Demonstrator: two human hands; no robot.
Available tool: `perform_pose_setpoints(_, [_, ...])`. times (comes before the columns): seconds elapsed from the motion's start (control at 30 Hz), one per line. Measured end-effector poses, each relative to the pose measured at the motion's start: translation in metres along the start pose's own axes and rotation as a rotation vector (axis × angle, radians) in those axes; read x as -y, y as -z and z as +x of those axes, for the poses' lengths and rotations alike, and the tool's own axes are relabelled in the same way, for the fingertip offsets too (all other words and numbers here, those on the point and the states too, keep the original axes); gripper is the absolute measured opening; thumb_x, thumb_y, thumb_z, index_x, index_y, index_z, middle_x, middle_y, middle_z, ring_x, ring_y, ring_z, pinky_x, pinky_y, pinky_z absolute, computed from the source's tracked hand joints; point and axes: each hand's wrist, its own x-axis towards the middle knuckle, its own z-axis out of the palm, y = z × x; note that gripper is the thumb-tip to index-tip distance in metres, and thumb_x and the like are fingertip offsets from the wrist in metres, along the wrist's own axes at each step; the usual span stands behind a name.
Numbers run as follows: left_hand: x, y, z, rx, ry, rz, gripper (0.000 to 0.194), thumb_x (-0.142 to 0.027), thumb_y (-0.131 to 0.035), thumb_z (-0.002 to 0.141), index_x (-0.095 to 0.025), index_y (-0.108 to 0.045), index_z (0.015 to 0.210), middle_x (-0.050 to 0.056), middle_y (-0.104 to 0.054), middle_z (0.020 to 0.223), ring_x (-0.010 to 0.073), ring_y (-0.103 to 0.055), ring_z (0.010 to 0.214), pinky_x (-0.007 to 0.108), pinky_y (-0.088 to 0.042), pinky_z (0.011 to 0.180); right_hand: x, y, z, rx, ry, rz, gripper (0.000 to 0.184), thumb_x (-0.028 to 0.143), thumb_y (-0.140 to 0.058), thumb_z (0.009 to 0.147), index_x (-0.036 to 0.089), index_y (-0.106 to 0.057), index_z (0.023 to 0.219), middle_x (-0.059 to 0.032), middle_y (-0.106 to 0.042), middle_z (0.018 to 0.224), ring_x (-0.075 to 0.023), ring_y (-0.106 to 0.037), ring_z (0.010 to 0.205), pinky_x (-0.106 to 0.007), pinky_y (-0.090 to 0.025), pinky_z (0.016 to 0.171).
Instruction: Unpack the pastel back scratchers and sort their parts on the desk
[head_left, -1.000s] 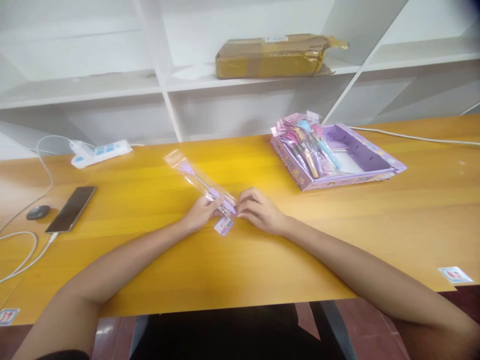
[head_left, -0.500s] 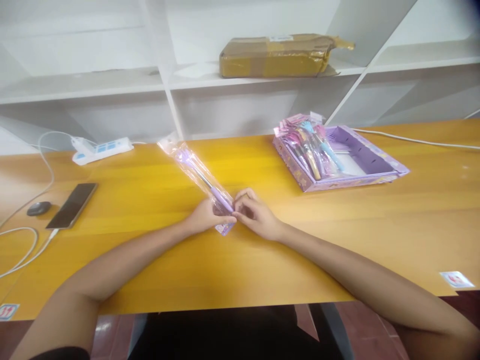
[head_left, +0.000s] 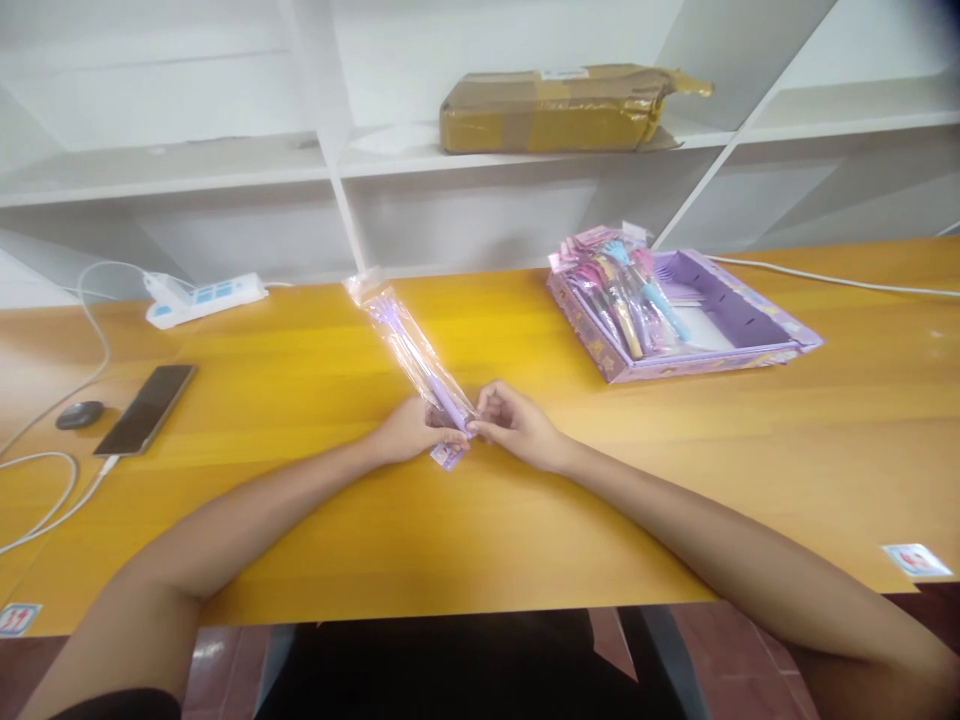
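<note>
A purple back scratcher (head_left: 450, 402) with a claw-shaped head and a thin metal shaft lies inside a clear plastic bag (head_left: 363, 287). It slants, head up and to the left, handle down between my hands. My left hand (head_left: 407, 433) is closed around the handle end from the left, thumb on top. At the right edge of the bag, close to the handle's tip, my right hand (head_left: 523, 430) pinches the plastic with thumb and forefinger. A small printed card (head_left: 447, 458) sticks out below my left thumb.
A purple tray box (head_left: 750, 355) holding several bagged back scratchers (head_left: 626, 295) stands at the back right. On the left lie a phone (head_left: 146, 410), a dark mouse-like object (head_left: 79, 415) and a power strip (head_left: 217, 297). A taped carton (head_left: 555, 112) rests on the shelf.
The bagged back scratcher's head end has swung a little to the right, so it stands steeper. My right fingers have shifted slightly at the bag's edge.
</note>
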Motion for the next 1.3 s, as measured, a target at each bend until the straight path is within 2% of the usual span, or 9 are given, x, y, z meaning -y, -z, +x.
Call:
perform_pose_setpoints(0.1, [0.001,-0.003,-0.002,-0.027,-0.03,-0.015,0.031,-0.039,-0.095,0.078,-0.015,-0.082,0.092,0.007,-0.082,0.086,0.0199,-0.076,0.076,0.031,-0.061,0.076,0.001,0.004,0.002,0.042,-0.021,-0.017,0.052,0.065,-0.082,0.09,0.023,-0.059,0.112,0.0034,-0.064,0.083,-0.0121,-0.058,0.063,-0.027,-0.048,0.061])
perform_pose_setpoints(0.23, [0.0,-0.004,-0.003,-0.004,-0.011,-0.026,0.034,-0.046,-0.092,0.083,-0.014,-0.079,0.088,0.005,-0.077,0.075,0.0178,-0.073,0.066,0.028,-0.059,0.065,0.008,0.011,0.004,0.14,-0.039,-0.141,0.053,0.073,-0.071,0.095,0.019,-0.067,0.097,0.0031,-0.062,0.071,-0.0122,-0.053,0.059,-0.026,-0.042,0.059])
perform_pose_setpoints(0.3, [-0.002,-0.005,-0.004,0.025,0.014,-0.006,0.038,-0.05,-0.09,0.084,-0.014,-0.078,0.086,0.006,-0.076,0.073,0.0177,-0.072,0.063,0.028,-0.058,0.061,0.012,0.014,0.003,0.166,-0.006,-0.209,0.056,0.074,-0.063,0.1,0.019,-0.067,0.092,0.003,-0.059,0.068,-0.0129,-0.052,0.062,-0.026,-0.041,0.06])
perform_pose_setpoints(0.53, [-0.01,-0.008,-0.008,0.078,0.002,0.018,0.037,-0.049,-0.092,0.083,-0.015,-0.078,0.091,0.004,-0.075,0.073,0.0157,-0.071,0.063,0.027,-0.059,0.062,0.02,0.015,0.002,0.277,0.158,-0.384,0.06,0.069,-0.046,0.11,0.018,-0.069,0.089,-0.0036,-0.067,0.085,-0.0173,-0.061,0.077,-0.029,-0.048,0.075])
perform_pose_setpoints(0.67, [-0.008,-0.006,-0.006,0.056,-0.004,0.037,0.041,-0.052,-0.091,0.082,-0.015,-0.08,0.092,0.005,-0.076,0.074,0.0175,-0.072,0.064,0.027,-0.058,0.062,0.02,0.019,0.001,0.301,0.177,-0.348,0.066,0.074,-0.04,0.109,0.018,-0.07,0.092,-0.0045,-0.067,0.086,-0.0183,-0.063,0.079,-0.029,-0.05,0.077])
perform_pose_setpoints(0.77, [-0.006,-0.004,-0.006,0.032,-0.041,0.07,0.042,-0.054,-0.09,0.082,-0.015,-0.08,0.094,0.006,-0.077,0.077,0.0188,-0.072,0.068,0.028,-0.057,0.064,0.019,0.02,0.001,0.318,0.163,-0.37,0.062,0.077,-0.052,0.104,0.018,-0.072,0.098,-0.0043,-0.069,0.088,-0.0192,-0.063,0.081,-0.029,-0.051,0.078])
perform_pose_setpoints(0.87, [-0.006,-0.004,-0.006,0.081,-0.063,0.069,0.041,-0.054,-0.088,0.085,-0.016,-0.08,0.097,0.005,-0.076,0.077,0.0185,-0.072,0.069,0.028,-0.056,0.065,0.019,0.019,0.001,0.316,0.166,-0.395,0.057,0.072,-0.055,0.105,0.019,-0.074,0.1,-0.0053,-0.07,0.089,-0.0204,-0.064,0.081,-0.031,-0.052,0.08])
perform_pose_setpoints(1.07, [-0.007,-0.007,-0.007,0.108,-0.065,0.059,0.04,-0.054,-0.088,0.086,-0.016,-0.078,0.098,0.005,-0.076,0.079,0.0182,-0.071,0.069,0.03,-0.057,0.068,0.02,0.017,0.002,0.341,0.218,-0.385,0.053,0.063,-0.048,0.112,0.019,-0.072,0.096,-0.0069,-0.072,0.092,-0.0201,-0.066,0.083,-0.031,-0.052,0.081])
perform_pose_setpoints(1.3, [0.0,-0.006,-0.005,0.056,-0.063,0.071,0.045,-0.055,-0.09,0.083,-0.015,-0.078,0.1,0.007,-0.078,0.086,0.0192,-0.073,0.075,0.03,-0.057,0.073,0.02,0.016,0.001,0.313,0.23,-0.387,0.055,0.061,-0.042,0.114,0.02,-0.063,0.084,-0.002,-0.061,0.08,-0.0159,-0.058,0.073,-0.028,-0.046,0.073])
